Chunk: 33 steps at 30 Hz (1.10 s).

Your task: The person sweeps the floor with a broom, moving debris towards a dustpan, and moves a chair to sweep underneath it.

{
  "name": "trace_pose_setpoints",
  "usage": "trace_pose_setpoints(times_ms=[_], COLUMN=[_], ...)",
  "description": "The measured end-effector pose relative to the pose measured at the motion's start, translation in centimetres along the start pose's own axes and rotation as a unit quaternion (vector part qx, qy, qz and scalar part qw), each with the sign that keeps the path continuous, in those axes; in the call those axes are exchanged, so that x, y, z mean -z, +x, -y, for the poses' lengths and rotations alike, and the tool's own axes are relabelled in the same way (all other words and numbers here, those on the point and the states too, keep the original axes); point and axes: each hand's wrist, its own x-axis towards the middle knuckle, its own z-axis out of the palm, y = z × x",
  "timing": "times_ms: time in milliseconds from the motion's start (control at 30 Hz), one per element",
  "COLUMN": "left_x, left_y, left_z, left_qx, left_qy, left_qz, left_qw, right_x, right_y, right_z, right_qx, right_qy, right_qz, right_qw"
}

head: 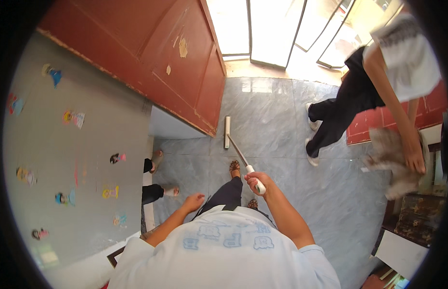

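Observation:
My right hand (258, 181) is closed around the white handle of a long tool with a metal shaft and a flat white bar-shaped head (227, 132), which looks like a floor squeegee or mop. The head rests on the grey marbled tile floor (260, 119), beside the corner of a red wooden door. My left hand (193, 203) hangs by my left hip with its fingers loosely bent, and nothing shows in it. My sandalled feet stand on the tiles below the tool's handle.
A worn red door (173, 54) is at the upper left, by a grey panel (90, 151) with cartoon stickers. Another person's feet (171, 190) show below the panel. At right a person (354, 94) bends, holding a blurred cloth (400, 162). Bright glazed doors (274, 32) stand at the top.

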Motion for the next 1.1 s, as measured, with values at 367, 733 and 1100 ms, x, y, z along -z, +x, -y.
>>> trace_pose_setpoints(times_ms=[367, 733, 1100], left_x=[9.3, 9.3, 13.6], left_y=[13.6, 19.6, 27.8], left_z=[-3.6, -12.3, -26.3], left_qx=[0.175, 0.258, 0.198], left_qy=[-0.313, -0.328, -0.28], left_qz=[-0.038, -0.024, -0.013], left_qw=[0.933, 0.909, 0.939], right_x=[-3.2, -16.1, -19.0], right_y=[-7.9, -2.7, 1.5], right_z=[8.7, 19.5, 40.4], right_qx=[0.15, 0.246, 0.208], right_qy=[0.116, -0.112, 0.069], right_qz=[0.0, -0.057, 0.044], right_qw=[0.982, 0.961, 0.975])
